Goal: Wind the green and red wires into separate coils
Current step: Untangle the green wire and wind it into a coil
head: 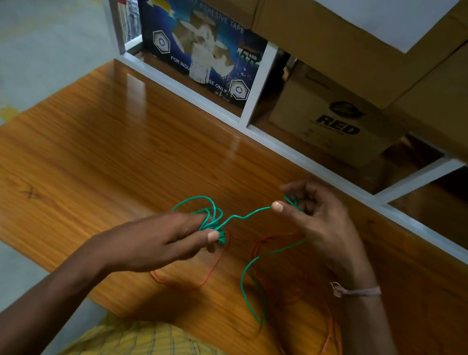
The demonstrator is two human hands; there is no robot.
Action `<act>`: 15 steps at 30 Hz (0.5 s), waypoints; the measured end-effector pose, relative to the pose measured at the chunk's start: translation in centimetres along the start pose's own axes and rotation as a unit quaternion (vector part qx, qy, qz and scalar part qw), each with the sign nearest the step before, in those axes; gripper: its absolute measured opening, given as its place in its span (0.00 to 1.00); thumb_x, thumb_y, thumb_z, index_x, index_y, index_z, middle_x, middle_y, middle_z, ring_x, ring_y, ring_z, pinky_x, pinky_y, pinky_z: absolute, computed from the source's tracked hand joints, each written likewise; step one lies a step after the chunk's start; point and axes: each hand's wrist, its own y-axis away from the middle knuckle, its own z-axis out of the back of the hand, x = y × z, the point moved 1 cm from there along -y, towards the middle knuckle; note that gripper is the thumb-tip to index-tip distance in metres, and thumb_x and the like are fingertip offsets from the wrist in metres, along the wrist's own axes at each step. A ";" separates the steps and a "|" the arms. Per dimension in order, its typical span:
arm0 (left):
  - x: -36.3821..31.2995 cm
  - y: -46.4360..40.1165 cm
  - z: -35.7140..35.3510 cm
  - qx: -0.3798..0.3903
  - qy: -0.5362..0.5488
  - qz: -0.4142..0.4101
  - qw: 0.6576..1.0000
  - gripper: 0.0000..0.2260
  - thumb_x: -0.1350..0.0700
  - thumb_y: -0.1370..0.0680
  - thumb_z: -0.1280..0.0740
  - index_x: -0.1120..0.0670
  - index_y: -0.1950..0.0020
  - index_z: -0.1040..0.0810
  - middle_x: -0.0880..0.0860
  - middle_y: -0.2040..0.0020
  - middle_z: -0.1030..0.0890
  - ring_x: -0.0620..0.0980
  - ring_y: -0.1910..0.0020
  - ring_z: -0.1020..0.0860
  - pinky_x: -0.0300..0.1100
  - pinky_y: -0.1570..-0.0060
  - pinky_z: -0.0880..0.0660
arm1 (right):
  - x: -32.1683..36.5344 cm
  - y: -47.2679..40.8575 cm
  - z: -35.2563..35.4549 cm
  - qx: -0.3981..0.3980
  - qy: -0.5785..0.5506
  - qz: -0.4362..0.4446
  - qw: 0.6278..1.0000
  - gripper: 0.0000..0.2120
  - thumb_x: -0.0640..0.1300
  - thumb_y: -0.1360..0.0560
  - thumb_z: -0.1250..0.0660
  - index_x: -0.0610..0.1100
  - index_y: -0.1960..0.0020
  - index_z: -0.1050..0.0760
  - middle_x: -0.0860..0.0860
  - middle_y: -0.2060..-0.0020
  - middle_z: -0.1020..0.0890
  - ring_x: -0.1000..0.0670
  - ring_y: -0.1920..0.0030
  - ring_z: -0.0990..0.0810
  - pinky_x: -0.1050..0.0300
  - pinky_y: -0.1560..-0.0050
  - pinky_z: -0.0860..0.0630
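Green wire [247, 213] above wooden table [78, 154], light and springy: bundle pinched in left hand [156, 241], strand pinched by right hand [314, 219]; grip beside bundle; red wire [324, 336] slack on table.

The one camera sits on the person's head. It looks forward and down, close over the wooden table [110, 140]. Shelves with boxes [335, 122] stand farther off at 12 o'clock.

Glossy wooden table [96, 138], white shelf frame [258, 89] behind; cardboard boxes [338, 123] stacked, grey concrete floor [30, 25]
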 end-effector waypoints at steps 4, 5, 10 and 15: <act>2.5 -0.5 0.9 -0.110 -0.161 -0.006 0.981 0.18 0.37 0.15 0.47 0.47 0.55 0.31 0.45 0.64 0.29 0.45 0.66 0.28 0.54 0.62 0.29 | -0.9 -0.2 0.3 0.009 0.051 -0.001 0.999 0.13 0.49 0.26 0.21 0.53 0.43 0.19 0.45 0.48 0.18 0.41 0.54 0.20 0.62 0.62 0.27; 2.9 -0.7 1.0 -0.128 -0.187 -0.008 0.974 0.16 0.37 0.15 0.47 0.46 0.56 0.35 0.45 0.65 0.30 0.48 0.67 0.28 0.53 0.64 0.31 | -0.9 -0.3 0.3 0.008 0.062 0.001 0.998 0.11 0.49 0.26 0.21 0.52 0.46 0.19 0.45 0.51 0.17 0.42 0.56 0.21 0.63 0.63 0.28; 4.0 -1.6 1.1 -0.191 -0.265 -0.038 0.944 0.13 0.43 0.15 0.45 0.48 0.56 0.33 0.55 0.67 0.23 0.62 0.67 0.21 0.49 0.69 0.33 | -0.9 -0.3 0.2 0.043 0.044 -0.005 0.998 0.05 0.46 0.23 0.24 0.50 0.49 0.18 0.48 0.56 0.15 0.44 0.55 0.17 0.52 0.56 0.22; 4.0 -1.6 1.1 -0.153 -0.253 -0.059 0.953 0.13 0.43 0.14 0.45 0.47 0.56 0.35 0.50 0.67 0.27 0.59 0.66 0.23 0.51 0.67 0.30 | -0.9 -0.8 -0.3 0.051 -0.264 -0.087 0.959 0.10 0.32 0.19 0.34 0.40 0.39 0.23 0.47 0.64 0.20 0.55 0.71 0.32 0.64 0.73 0.40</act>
